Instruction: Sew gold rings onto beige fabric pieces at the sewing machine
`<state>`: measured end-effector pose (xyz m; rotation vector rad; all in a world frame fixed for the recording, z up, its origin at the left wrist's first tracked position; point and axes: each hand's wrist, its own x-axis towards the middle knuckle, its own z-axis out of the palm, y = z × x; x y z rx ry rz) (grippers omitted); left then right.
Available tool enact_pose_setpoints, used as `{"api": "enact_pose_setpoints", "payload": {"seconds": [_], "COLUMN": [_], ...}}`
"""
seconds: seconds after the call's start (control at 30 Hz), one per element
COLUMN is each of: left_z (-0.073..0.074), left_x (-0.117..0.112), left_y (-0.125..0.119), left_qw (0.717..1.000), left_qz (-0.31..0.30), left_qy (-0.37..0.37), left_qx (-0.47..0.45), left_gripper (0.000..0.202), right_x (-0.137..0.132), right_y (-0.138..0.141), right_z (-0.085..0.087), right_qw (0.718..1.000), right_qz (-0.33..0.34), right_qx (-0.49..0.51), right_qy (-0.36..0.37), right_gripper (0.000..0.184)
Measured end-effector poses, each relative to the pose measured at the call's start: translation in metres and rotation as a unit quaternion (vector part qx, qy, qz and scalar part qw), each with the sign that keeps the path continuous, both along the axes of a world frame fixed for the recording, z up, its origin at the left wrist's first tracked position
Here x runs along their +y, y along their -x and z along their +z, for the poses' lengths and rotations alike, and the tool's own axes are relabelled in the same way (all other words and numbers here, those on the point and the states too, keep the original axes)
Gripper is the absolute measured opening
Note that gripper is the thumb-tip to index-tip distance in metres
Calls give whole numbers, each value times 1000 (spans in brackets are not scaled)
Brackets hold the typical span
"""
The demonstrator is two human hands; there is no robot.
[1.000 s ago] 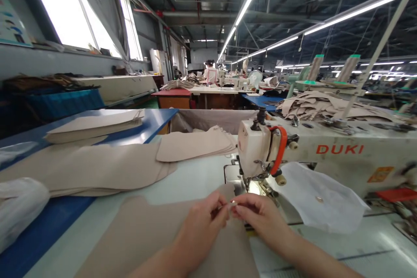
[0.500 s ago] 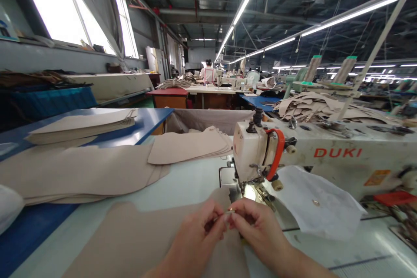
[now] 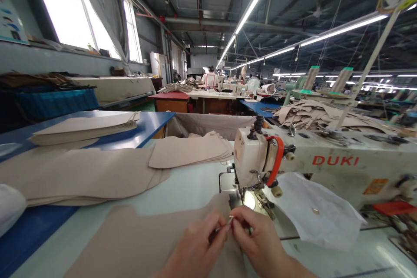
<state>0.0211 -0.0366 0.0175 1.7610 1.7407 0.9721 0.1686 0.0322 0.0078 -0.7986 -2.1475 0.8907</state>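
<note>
My left hand and my right hand meet fingertip to fingertip just in front of the sewing machine's needle area. Both are closed in a pinch. A tiny shiny piece shows at the right fingertips, too small to name; what the left fingers hold is hidden. Beneath the hands lies a beige panel, its upper corner reaching the needle plate. The white sewing machine has a red lever cover, and its lamp lights the spot beyond my fingers.
Stacked beige panels lie to the left, with another stack behind the panel. A white cloth with a small round metal piece on it rests under the machine arm. Beige cut pieces are heaped behind the machine.
The view has tilted up slightly, so things sit a little lower in the picture. Both hands stay pinched together at the same place; the small piece between them has turned slightly.
</note>
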Motion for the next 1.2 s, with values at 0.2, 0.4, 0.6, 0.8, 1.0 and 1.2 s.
{"api": "enact_pose_setpoints", "payload": {"seconds": [0.2,0.4,0.6,0.8,1.0,1.2], "left_z": [-1,-9,-8,-8,-2,-5], "left_x": [3,9,14,15,19,25], "left_y": [1,7,3,5,6,7], "left_qw": [998,979,948,925,893,905], "left_qz": [-13,-56,-83,-97,-51,-65], "left_qy": [19,54,90,113,123,127], "left_qx": [-65,-187,-293,-350,-429,-401], "left_gripper": [21,17,23,43,52,40], "right_x": [-6,1,4,8,9,6], "right_y": [-2,-9,-5,-2,-3,0], "right_z": [9,10,8,7,5,3], "right_qw": [999,998,970,920,899,912], "right_qz": [38,52,65,107,79,55], "right_qx": [-9,19,113,152,214,181], "right_qy": [-28,12,203,344,375,365], "right_gripper": [9,21,18,35,34,36]}}
